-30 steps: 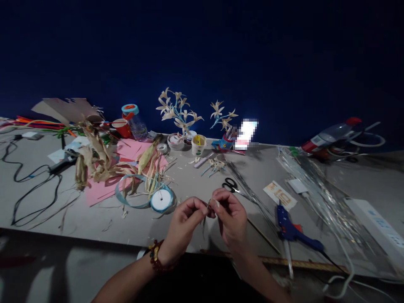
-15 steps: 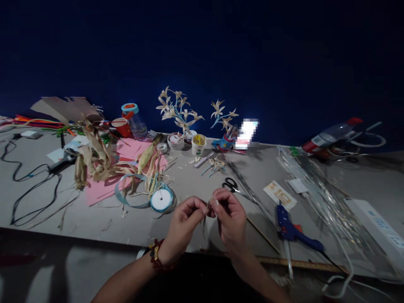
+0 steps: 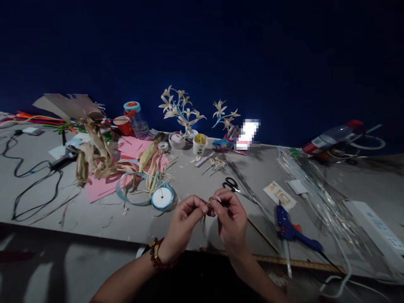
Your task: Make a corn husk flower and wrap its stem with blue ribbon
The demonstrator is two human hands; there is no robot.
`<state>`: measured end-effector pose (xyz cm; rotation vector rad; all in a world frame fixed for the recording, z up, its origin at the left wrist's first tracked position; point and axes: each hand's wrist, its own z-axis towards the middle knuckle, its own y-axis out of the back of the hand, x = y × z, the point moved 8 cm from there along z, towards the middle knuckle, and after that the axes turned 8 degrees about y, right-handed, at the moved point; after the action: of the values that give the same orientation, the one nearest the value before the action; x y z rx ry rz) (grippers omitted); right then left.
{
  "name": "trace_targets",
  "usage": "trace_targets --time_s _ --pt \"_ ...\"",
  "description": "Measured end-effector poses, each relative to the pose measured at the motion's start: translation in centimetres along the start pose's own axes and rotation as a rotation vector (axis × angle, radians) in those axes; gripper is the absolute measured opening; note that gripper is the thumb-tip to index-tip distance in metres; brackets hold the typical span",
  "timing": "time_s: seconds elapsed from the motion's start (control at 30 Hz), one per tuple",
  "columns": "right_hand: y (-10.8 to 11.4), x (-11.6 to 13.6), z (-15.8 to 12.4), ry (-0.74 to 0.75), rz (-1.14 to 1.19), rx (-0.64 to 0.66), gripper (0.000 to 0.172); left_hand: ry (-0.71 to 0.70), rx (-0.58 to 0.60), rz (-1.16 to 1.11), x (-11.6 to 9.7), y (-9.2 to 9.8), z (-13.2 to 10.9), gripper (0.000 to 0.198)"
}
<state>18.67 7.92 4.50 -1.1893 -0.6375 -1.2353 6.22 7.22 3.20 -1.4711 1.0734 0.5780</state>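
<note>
My left hand point(image 3: 188, 214) and my right hand point(image 3: 229, 214) meet over the front of the table, thumbs and forefingers pinched close together. Between the fingertips is a small pale strip point(image 3: 214, 198) that looks like dried corn husk, curled at the top. A thin strand point(image 3: 204, 223) dangles below the left fingertips. Most of the piece is hidden by the fingers. Left of my hands lies a spool of light blue ribbon point(image 3: 162, 198). Black-handled scissors point(image 3: 232, 184) rest just beyond my right hand. Small husk flowers on blue stems point(image 3: 215, 165) lie farther back.
Dried husks point(image 3: 94, 155) cover pink paper point(image 3: 97, 188) at left. Husk flower branches point(image 3: 181, 107) stand behind a paper cup point(image 3: 199, 145). At right are metal wires point(image 3: 249, 185), a blue glue gun point(image 3: 293, 233), a power strip point(image 3: 375, 223) and a tilted bottle point(image 3: 331, 136).
The pale strip shows more above my right fingertips, curling to the right. Both hands stay pinched together in nearly the same place. The view has shifted slightly.
</note>
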Motion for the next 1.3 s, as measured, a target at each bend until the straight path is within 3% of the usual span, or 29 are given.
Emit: trace_targets --time_s 0.3,1.3 --pt "-0.3 0.3 -0.2 -0.012 -0.048 0.059 0.009 -0.022 -0.02 0.026 -0.5 0.2 -0.3 0.012" --pt "-0.6 0.8 0.0 -0.024 -0.09 0.04 0.009 -0.021 0.029 0.077 -0.6 0.0 -0.5 0.014"
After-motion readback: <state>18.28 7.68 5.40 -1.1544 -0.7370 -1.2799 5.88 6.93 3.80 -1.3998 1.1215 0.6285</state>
